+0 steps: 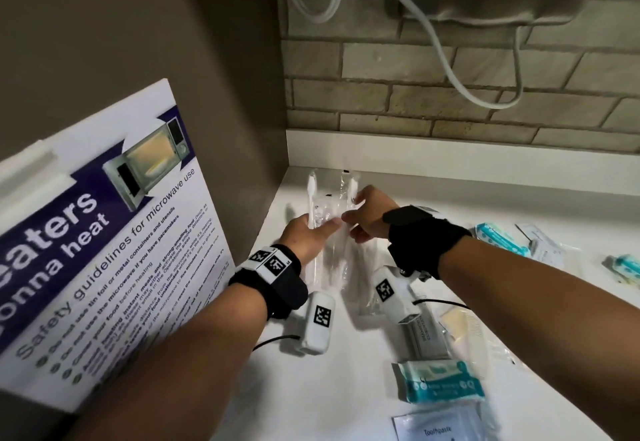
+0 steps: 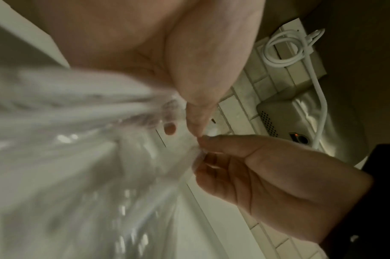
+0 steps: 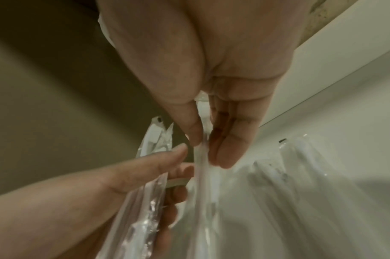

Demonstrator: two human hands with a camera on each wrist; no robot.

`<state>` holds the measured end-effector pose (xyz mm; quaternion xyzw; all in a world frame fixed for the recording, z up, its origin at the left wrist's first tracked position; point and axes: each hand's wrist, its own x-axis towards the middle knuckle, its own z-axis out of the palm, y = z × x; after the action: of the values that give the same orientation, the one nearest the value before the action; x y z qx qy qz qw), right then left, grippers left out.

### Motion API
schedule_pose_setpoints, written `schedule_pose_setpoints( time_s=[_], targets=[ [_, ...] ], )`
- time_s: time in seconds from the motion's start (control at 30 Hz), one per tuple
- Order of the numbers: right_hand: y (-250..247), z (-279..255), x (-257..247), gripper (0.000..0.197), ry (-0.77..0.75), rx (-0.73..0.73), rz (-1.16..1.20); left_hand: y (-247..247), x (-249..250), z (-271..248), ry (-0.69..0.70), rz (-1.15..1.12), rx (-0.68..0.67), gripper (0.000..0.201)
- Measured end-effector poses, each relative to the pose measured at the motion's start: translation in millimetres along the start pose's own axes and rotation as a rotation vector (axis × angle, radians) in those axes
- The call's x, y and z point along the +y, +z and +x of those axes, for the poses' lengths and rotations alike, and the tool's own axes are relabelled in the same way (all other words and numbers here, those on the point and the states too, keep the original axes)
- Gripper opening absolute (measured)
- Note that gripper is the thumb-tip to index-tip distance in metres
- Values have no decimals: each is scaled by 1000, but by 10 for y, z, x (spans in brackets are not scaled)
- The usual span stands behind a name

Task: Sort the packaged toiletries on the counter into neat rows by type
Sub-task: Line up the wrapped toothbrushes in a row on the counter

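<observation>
Near the counter's [image 1: 519,205] back left corner, one clear-wrapped toothbrush [image 1: 313,205] is gripped by the left hand [image 1: 306,238], a second wrapped toothbrush [image 1: 352,187] just beside it is pinched by the right hand [image 1: 370,215], while teal packets [image 1: 438,383] lie further right.

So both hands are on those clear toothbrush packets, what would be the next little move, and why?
Probably the right hand lays its toothbrush packet flat on the counter beside the one the left hand grips. Both packets are pinched near the back corner, side by side, apparently starting a toothbrush row.
</observation>
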<state>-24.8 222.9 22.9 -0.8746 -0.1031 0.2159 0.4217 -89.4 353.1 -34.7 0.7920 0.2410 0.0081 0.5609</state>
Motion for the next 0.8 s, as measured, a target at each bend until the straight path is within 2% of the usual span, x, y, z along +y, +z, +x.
schedule_pose_setpoints(
  time_s=[0.03, 0.13, 0.33, 0.43, 0.6, 0.67, 0.73, 0.8],
  targets=[
    [10, -12, 6, 15, 11, -16, -50, -28, -21, 27, -12, 8, 34, 60],
    [92, 2, 89, 28, 39, -62, -201, -89, -37, 89, -59, 32, 71, 63],
    [190, 119, 202, 27, 93, -87, -280, -61, 39, 273, -104, 63, 58, 60],
    [191, 152, 220, 26, 114, -71, -321, -56, 87, 334, -124, 189, 28, 70],
    [174, 162, 99, 35, 115, -80, -620, -63, 91, 360, -116, 299, 48, 92],
    [223, 166, 27, 28, 58, -80, -653, -79, 85, 368, -104, 281, 102, 85],
    [293, 142, -52, 31, 17, -82, -638, -115, 107, 355, -68, 262, 151, 66],
    [379, 103, -100, 43, 7, -87, -614, -160, 122, 329, -23, 264, 182, 45]
  ],
)
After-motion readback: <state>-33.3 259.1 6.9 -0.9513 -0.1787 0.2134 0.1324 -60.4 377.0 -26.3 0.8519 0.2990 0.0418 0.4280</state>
